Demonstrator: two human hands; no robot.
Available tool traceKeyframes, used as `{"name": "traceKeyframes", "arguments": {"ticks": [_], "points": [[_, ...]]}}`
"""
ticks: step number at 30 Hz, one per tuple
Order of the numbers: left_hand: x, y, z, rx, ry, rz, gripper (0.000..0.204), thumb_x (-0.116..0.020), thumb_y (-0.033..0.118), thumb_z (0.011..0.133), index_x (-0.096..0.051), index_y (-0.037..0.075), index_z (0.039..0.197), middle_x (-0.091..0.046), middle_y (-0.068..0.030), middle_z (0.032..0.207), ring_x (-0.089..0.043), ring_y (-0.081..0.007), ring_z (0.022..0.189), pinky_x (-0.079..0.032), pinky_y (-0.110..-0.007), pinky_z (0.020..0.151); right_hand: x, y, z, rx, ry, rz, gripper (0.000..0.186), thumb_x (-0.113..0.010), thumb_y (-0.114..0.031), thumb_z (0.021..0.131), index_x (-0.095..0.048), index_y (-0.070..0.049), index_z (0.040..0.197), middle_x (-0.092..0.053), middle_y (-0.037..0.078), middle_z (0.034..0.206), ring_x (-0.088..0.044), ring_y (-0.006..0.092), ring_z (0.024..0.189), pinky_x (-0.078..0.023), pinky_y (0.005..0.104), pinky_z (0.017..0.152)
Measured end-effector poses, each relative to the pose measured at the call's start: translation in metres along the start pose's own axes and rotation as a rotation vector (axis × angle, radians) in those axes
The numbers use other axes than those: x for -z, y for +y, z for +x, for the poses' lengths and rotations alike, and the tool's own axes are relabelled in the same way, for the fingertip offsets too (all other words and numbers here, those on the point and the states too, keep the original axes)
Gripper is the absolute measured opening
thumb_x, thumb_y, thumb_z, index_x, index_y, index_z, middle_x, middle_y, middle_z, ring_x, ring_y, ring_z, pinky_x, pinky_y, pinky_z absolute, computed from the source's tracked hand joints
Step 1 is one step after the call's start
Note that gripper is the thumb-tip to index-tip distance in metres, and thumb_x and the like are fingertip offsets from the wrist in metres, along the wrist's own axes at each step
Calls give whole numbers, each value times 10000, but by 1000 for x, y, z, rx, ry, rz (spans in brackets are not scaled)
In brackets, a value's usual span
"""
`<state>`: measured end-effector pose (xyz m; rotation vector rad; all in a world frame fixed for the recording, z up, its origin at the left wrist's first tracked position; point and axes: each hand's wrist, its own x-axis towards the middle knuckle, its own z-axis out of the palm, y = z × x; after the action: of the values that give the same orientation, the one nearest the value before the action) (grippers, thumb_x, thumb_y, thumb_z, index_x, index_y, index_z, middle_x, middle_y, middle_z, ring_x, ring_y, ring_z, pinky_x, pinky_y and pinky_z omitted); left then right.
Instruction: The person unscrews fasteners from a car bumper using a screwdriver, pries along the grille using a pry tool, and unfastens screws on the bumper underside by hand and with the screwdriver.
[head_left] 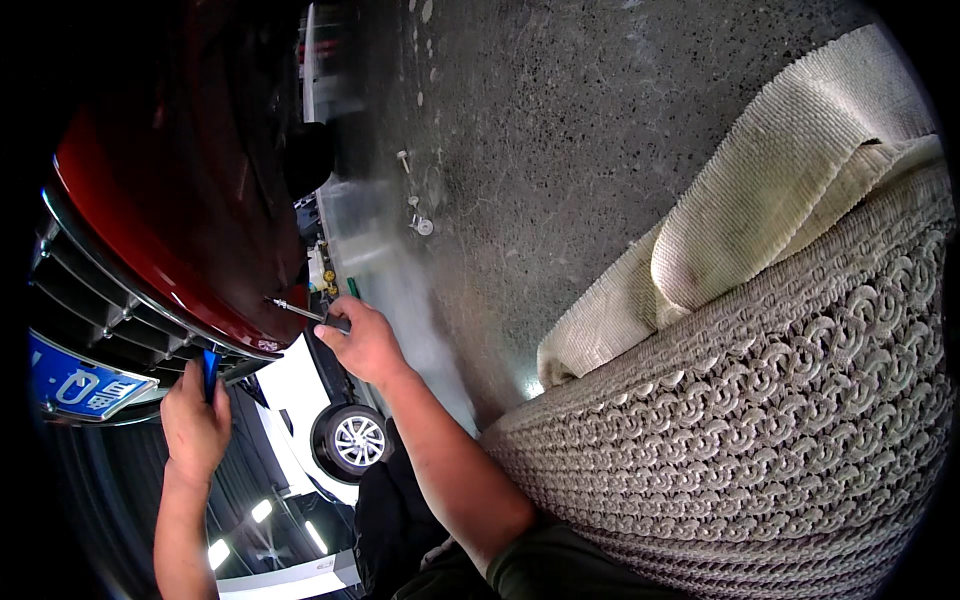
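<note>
My left hand (195, 425) is closed round a flat blue pry tool (210, 374), whose upper end meets the lower edge of a red car's front panel (160, 230), beside the dark grille (110, 305). My right hand (365, 345) grips the dark handle of a screwdriver-like tool (296, 309). Its thin metal shaft points left, and the tip is at or just in front of the red panel's edge; I cannot tell if they touch. A blue licence plate (85, 385) sits below the grille, left of my left hand.
Grey knitted fabric (760, 410) with a pale woven strap (750, 190) fills the right side. Small metal and white pieces (424, 227) lie on the speckled grey floor (560, 140). Behind my hands stands a white car with a silver-spoked wheel (358, 441).
</note>
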<state>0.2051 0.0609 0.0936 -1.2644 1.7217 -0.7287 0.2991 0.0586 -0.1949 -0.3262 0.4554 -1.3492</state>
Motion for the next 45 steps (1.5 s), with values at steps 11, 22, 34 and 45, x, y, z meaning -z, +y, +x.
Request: {"name": "traceKeyframes", "arguments": {"ticks": [11,22,34,45], "points": [[0,-3,1,9,-50,-10,292,-629,-7,894,-570,-102,1164,-642,-318,852,-640,-518,789,-502,-548,672,2,-4,6,-116,-112,-1,373,-760,-319,918,-729,-15,1132,-694,206,1045,-672,392,975,-532,444,861],[1,-1,0,26,-35,-31,233,-637,-9,889,-565,-84,1097,-624,-319,825,-627,-523,785,-499,-535,665,1,-7,5,40,24,-153,393,-757,-295,922,-697,-23,1198,-681,223,1132,-621,402,1104,-492,450,974],[0,-2,0,54,-44,-15,289,-660,13,876,-584,-70,1143,-653,-306,843,-645,-512,765,-518,-544,658,-6,18,3,30,130,34,291,-820,-126,804,-641,-8,1001,-649,150,1055,-650,319,1005,-529,394,910],[2,-4,-1,10,-17,-7,319,-661,21,873,-588,-69,1170,-647,-302,818,-637,-516,734,-511,-555,634,-7,18,6,-208,93,493,415,-840,-114,869,-670,29,1219,-723,72,1001,-689,156,905,-548,285,821]]}}
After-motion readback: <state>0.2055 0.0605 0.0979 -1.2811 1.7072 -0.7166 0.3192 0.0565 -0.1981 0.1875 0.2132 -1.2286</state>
